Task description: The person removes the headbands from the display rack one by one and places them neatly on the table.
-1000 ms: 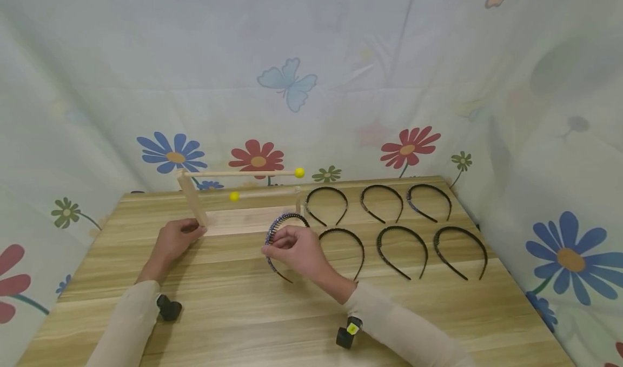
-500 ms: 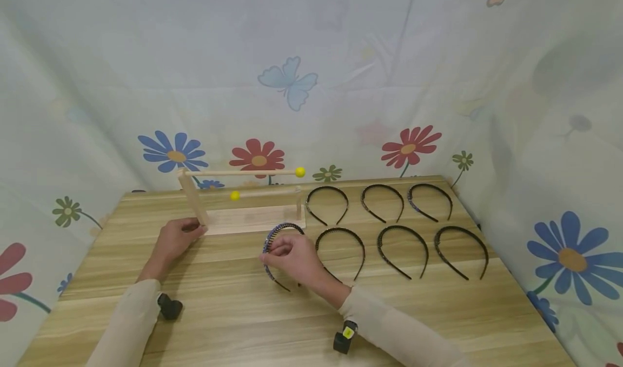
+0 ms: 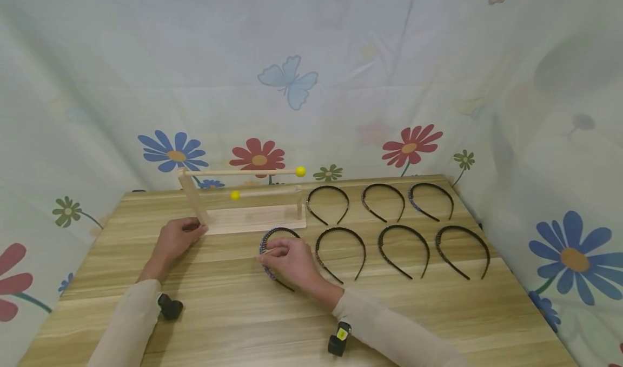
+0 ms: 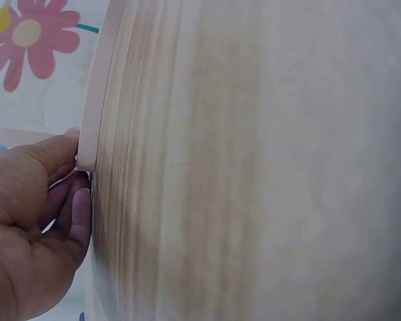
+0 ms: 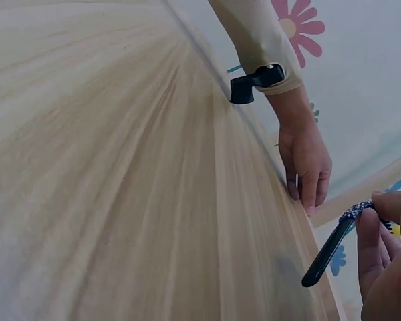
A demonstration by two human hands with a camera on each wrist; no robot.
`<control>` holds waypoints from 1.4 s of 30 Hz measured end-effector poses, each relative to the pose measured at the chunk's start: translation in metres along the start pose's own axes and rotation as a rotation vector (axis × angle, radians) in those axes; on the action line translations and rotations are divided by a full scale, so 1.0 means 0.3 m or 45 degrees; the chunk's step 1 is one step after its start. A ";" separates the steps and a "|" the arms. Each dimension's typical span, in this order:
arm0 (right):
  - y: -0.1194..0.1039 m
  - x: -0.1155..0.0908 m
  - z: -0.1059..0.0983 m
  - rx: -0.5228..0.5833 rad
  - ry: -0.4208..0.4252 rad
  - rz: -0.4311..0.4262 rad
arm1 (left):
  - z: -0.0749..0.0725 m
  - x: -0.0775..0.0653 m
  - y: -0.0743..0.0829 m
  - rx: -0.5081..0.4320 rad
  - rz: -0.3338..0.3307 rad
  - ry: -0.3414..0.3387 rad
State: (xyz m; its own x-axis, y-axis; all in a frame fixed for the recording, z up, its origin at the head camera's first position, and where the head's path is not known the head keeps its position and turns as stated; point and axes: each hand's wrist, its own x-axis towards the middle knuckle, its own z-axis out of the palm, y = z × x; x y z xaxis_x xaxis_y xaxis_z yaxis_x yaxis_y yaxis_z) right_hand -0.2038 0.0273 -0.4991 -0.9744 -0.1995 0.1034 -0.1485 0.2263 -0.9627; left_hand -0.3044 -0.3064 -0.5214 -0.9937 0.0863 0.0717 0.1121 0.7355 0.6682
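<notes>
My left hand (image 3: 175,241) pinches the near left corner of a light wooden stand (image 3: 250,220) at its base. In the left wrist view the thumb lies on the edge of the base (image 4: 97,93) and the other fingers curl below it. My right hand (image 3: 293,262) pinches a black toothed headband (image 3: 264,244) with blue sparkly stones, in front of the stand. One plain dark end of this headband (image 5: 323,257) sticks out past the fingers in the right wrist view. Part of its arch is hidden behind the hand.
Two rods with yellow ball ends (image 3: 300,171) reach out from the stand's posts. Several black headbands (image 3: 404,237) lie in two rows on the right of the wooden table (image 3: 233,324). A flowered cloth (image 3: 340,102) hangs behind.
My right hand has moved a little left and nearer to me, lowering the blue headband away from the stand's base. The left hand stays at the corner.
</notes>
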 end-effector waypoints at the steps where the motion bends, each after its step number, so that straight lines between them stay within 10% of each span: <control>1: 0.004 0.001 0.007 0.017 0.000 0.007 | 0.000 0.000 -0.001 -0.001 0.000 0.000; 14: 0.039 0.020 0.059 0.145 0.044 0.049 | -0.001 -0.002 0.007 -0.004 -0.009 -0.002; 27: 0.050 0.027 0.048 -0.038 0.038 0.064 | -0.004 -0.004 0.008 -0.011 -0.040 -0.027; 42: -0.053 0.019 -0.108 0.017 -0.078 0.032 | -0.005 0.003 0.015 -0.005 -0.051 -0.040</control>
State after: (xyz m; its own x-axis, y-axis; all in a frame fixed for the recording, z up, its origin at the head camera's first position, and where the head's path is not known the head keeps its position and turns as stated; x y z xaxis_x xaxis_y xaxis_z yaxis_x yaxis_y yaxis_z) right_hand -0.2124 0.0535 -0.4752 -0.9656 -0.2519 0.0644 -0.1218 0.2196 -0.9680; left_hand -0.3048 -0.3041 -0.5174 -0.9967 0.0778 0.0215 0.0720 0.7362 0.6729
